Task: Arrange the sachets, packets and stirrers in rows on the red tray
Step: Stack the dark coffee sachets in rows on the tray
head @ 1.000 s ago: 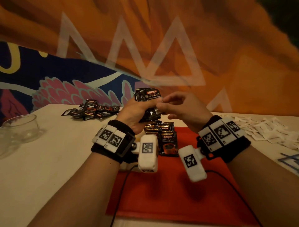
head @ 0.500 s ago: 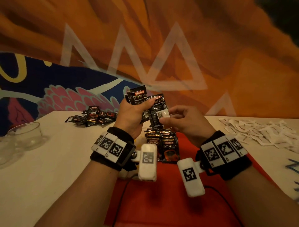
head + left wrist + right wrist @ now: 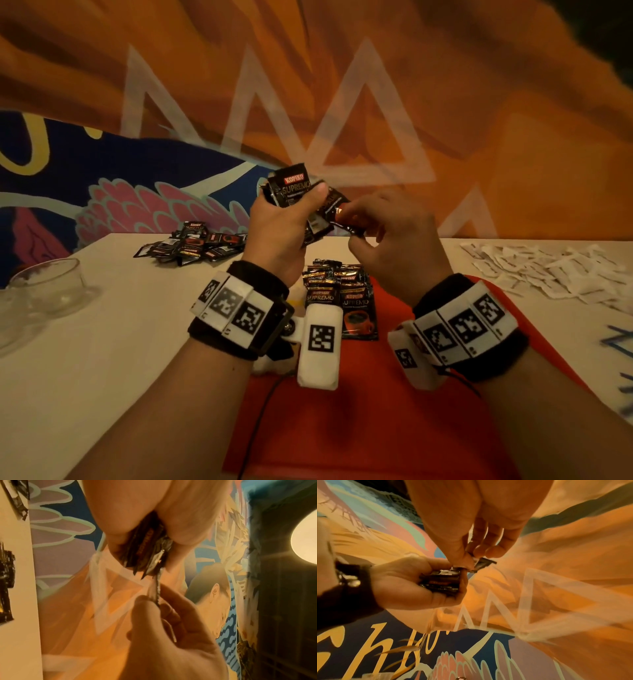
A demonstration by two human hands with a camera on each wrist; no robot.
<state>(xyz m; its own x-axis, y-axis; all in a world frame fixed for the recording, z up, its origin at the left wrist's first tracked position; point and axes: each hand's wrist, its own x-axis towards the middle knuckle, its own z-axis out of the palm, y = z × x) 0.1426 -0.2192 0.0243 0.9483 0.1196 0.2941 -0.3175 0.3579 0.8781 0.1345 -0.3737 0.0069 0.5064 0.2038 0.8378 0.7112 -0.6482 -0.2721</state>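
My left hand [image 3: 284,219] grips a bundle of black coffee sachets [image 3: 291,186] raised above the red tray [image 3: 359,411]. The same bundle [image 3: 147,550] shows edge-on in the left wrist view and again [image 3: 441,582] in the right wrist view. My right hand [image 3: 387,233] pinches one black sachet [image 3: 346,219] at the bundle's right side; its thin edge [image 3: 157,589] runs between thumb and fingers. A row of overlapping black sachets [image 3: 342,294] lies on the tray's far end. Stirrers are not visible.
A loose heap of black sachets [image 3: 195,243] lies at the table's far left. Several white packets [image 3: 548,270] are scattered at the far right. Glass bowls [image 3: 48,284] stand at the left edge. A painted wall rises behind the table.
Both hands have stayed raised over the tray. The right hand has drawn one sachet sideways out of the left hand's bundle and turned it flatter.
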